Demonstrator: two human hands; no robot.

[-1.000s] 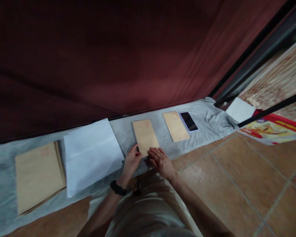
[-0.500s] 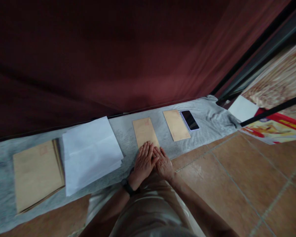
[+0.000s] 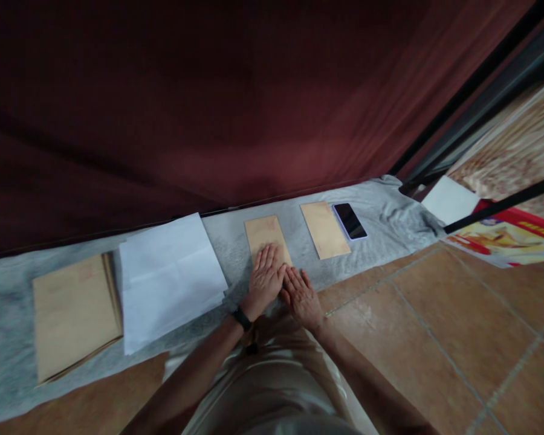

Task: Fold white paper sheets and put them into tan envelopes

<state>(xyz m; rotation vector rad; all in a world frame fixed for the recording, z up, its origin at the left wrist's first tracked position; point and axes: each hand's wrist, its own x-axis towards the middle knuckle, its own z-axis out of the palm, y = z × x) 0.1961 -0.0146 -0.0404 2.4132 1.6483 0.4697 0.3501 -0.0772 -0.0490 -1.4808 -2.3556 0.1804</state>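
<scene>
Left hand (image 3: 266,279) flat, fingers together, on brown envelope (image 3: 266,237) | right hand (image 3: 301,295) flat, fingers spread, at its near end | envelope likely light, thin, flexible; best lifted by an edge

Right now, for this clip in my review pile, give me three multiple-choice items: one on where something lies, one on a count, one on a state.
1. Where does the phone lie?
A. On the white paper
B. Just right of the far brown envelope
C. On the tiled floor

2. How many single brown envelopes lie between the white paper and the phone?
A. Two
B. Four
C. None

3. How is the left hand placed?
A. Closed in a fist above the cloth
B. Pinching a pen
C. Flat, palm down, on the near envelope

Answers:
1 B, the phone sits beside that envelope's right edge on the grey cloth.
2 A, one lies under the left hand and one beside the phone.
3 C, its fingers are spread flat on the envelope, with the right hand flat beside it.
</scene>
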